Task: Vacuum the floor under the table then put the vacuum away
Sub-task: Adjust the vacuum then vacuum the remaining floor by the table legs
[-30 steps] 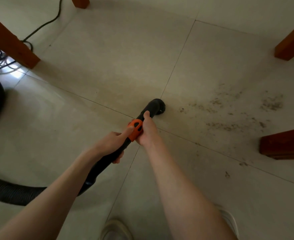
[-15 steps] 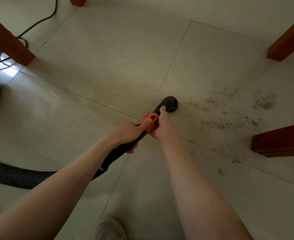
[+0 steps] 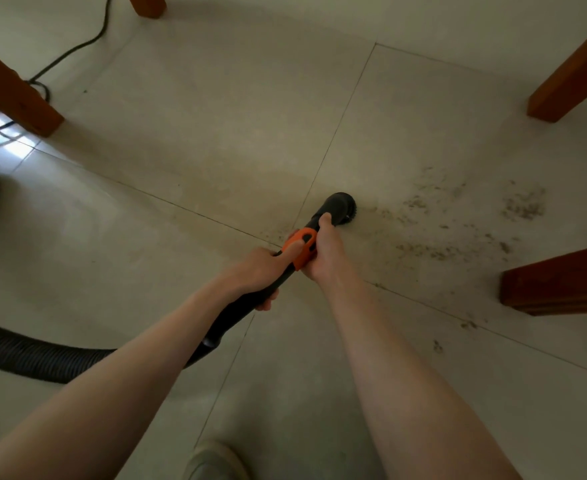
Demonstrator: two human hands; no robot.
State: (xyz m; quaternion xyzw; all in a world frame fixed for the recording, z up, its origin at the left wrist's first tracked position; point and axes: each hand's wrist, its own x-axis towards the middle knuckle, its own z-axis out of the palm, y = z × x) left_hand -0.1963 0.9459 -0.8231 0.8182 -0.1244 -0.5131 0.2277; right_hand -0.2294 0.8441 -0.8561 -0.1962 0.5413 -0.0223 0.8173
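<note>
Hands: left hand (image 3: 260,271) clenched round black wand (image 3: 250,299) | right hand (image 3: 323,251) grasping orange collar (image 3: 302,249) | brush nozzle (image 3: 340,207) on floor (image 3: 181,133) beside dirt (image 3: 458,220).

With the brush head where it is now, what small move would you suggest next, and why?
Probably sweep the brush head a little to the right: dirt specks lie scattered just right of it, while the floor to its left looks clean. Both the left hand and the right hand grip the wand.
</note>
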